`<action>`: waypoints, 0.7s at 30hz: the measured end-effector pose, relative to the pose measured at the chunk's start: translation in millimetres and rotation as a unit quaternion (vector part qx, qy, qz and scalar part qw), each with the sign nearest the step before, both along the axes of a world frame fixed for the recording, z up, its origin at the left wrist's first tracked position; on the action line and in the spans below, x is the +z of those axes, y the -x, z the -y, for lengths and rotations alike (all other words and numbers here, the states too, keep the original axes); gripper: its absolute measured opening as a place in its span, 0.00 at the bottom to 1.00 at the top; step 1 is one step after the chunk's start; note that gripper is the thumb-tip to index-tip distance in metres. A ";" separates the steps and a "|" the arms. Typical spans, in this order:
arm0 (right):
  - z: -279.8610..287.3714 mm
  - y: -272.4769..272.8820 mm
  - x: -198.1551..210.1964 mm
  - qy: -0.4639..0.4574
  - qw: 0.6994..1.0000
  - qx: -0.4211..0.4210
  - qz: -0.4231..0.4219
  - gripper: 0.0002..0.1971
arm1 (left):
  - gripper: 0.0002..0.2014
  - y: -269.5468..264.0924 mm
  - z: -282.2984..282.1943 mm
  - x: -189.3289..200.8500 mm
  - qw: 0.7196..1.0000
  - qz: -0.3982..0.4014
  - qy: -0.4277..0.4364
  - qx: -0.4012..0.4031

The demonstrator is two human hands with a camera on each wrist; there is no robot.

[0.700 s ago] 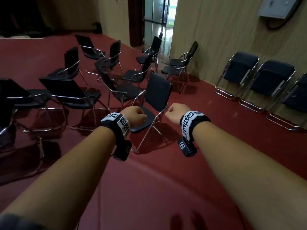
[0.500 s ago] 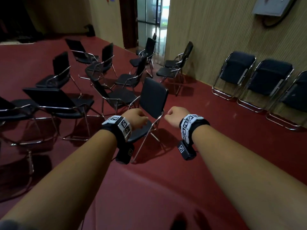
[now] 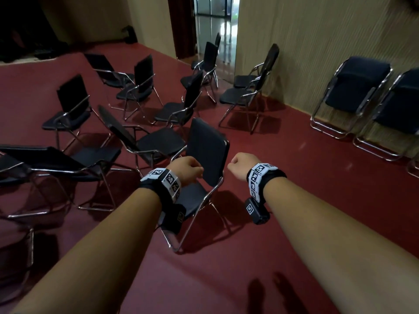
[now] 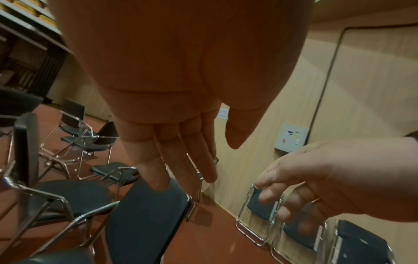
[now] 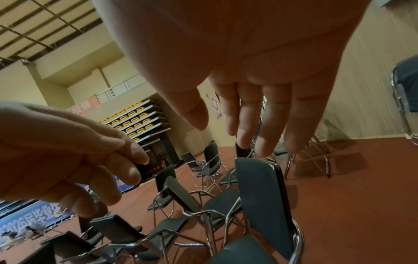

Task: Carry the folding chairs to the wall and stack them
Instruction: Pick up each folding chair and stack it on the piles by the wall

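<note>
Closer now than a moment back, both arms reach over the nearest black padded folding chair with chrome frame [image 3: 205,159], which stands open just below the left hand [image 3: 186,167] and right hand [image 3: 241,164]; the red floor [image 3: 283,155] offers clear passage to the folded chairs at the ribbed wall [image 3: 360,94]. Left wrist: fingers [image 4: 156,171] hang relaxed, empty, above the backrest. Right wrist: fingers [image 5: 271,125] loose, holding nothing. Next, I reckon, grasp the backrest's top edge; crowded neighbours leave little room leftward.
</note>
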State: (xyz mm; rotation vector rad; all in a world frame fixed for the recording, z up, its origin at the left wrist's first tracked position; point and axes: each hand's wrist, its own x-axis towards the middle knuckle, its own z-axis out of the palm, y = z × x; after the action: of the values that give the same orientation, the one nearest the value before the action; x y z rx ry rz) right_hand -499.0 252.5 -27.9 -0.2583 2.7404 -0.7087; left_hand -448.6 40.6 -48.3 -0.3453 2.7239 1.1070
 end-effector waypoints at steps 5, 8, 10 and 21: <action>17.1 97.6 -17.5 -0.003 1.000 0.005 0.008 0.18 | 0.08 86.0 11.8 -13.9 0.999 0.012 -0.027 0.015; 36.7 153.2 -32.0 -0.015 1.000 0.019 0.009 0.17 | 0.09 141.6 25.4 -30.0 0.999 0.019 -0.031 0.010; 53.0 192.9 -41.4 -0.029 0.999 0.021 0.011 0.17 | 0.09 184.1 37.7 -46.2 0.998 0.021 -0.050 0.021; 129.3 378.7 -101.2 -0.091 0.993 0.020 0.075 0.14 | 0.08 373.2 104.4 -135.5 0.991 0.117 -0.063 -0.006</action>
State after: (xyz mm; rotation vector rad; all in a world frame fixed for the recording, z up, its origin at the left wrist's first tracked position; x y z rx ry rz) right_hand -877.7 123.2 -129.1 -0.2087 2.6268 -0.4459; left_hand -821.8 -63.9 -183.7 -0.4122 2.4360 1.1500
